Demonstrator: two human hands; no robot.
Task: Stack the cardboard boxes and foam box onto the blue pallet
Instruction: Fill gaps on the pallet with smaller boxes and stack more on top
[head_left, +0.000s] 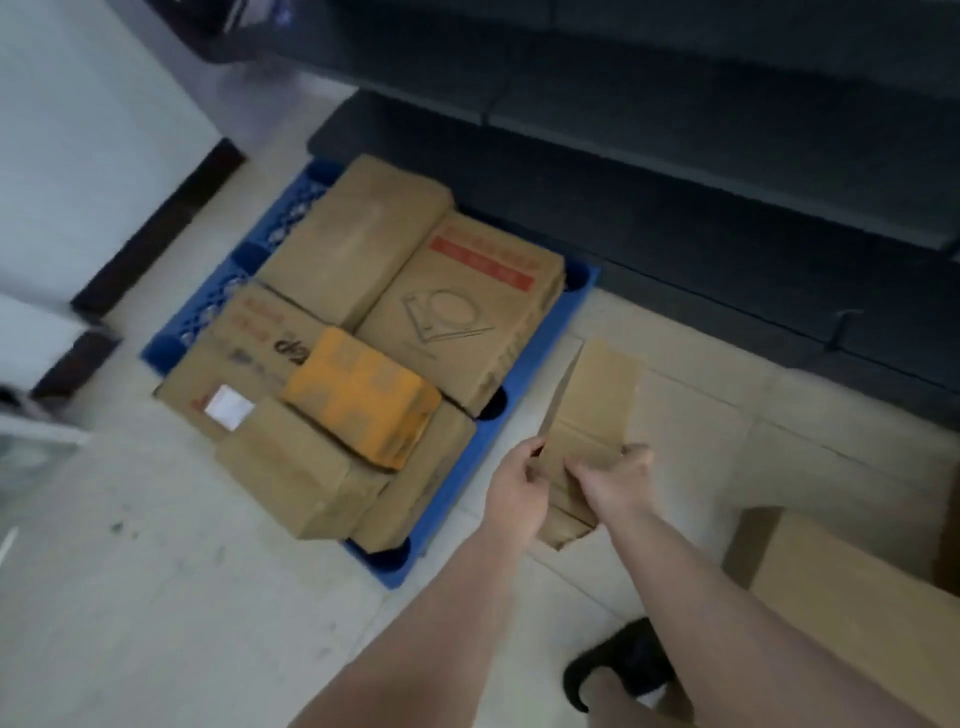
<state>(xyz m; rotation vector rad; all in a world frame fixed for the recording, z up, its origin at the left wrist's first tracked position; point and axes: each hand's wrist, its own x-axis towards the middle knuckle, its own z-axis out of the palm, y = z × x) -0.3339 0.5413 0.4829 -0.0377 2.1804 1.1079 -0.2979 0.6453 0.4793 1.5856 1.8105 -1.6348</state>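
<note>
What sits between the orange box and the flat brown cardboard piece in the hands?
In the head view, only the blue plastic pallet's edge and pale floor tile separate the orange box from the flat cardboard piece.

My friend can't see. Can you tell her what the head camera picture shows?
Two bare hands, left hand and right hand, hold a small cardboard box above the floor, beside a blue pallet. Several cardboard boxes and an orange box already lie on it.
</note>
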